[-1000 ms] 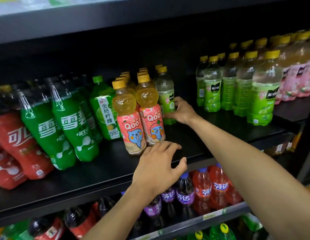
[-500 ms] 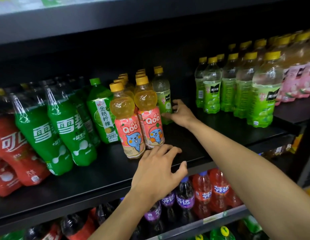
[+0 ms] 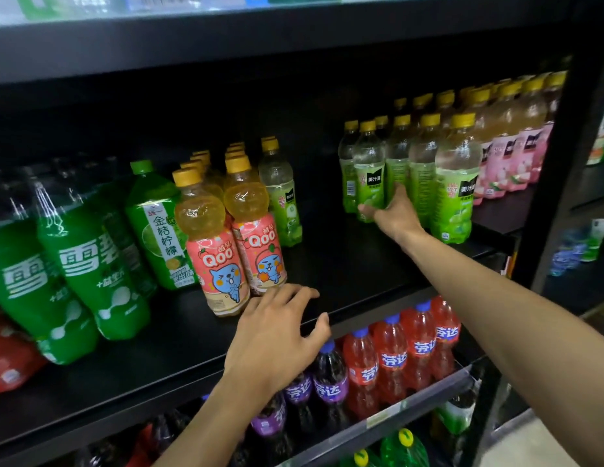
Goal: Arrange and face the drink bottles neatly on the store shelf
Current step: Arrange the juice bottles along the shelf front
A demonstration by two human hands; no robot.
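Note:
On the black middle shelf [image 3: 344, 264] stand two rows of orange Qoo bottles [image 3: 223, 244] with yellow caps. A lone green-label juice bottle [image 3: 282, 200] stands just right of them. Further right is a group of matching green juice bottles [image 3: 452, 183]. My right hand [image 3: 391, 214] grips the lower part of one green juice bottle [image 3: 369, 173] at the left of that group. My left hand [image 3: 277, 335] rests on the shelf's front edge below the Qoo bottles, fingers spread and holding nothing.
Large green Sprite bottles [image 3: 88, 264] and a green lemon drink bottle [image 3: 159, 224] lean at the left, with red cola bottles [image 3: 10, 362] beyond. Pink-label bottles [image 3: 506, 156] fill the far right. Purple and red Fanta bottles [image 3: 391, 355] sit on the shelf below.
My right hand left the lone green juice bottle beside the Qoo rows and moved right across the gap to grip a bottle in the green group. My left hand stayed on the edge.

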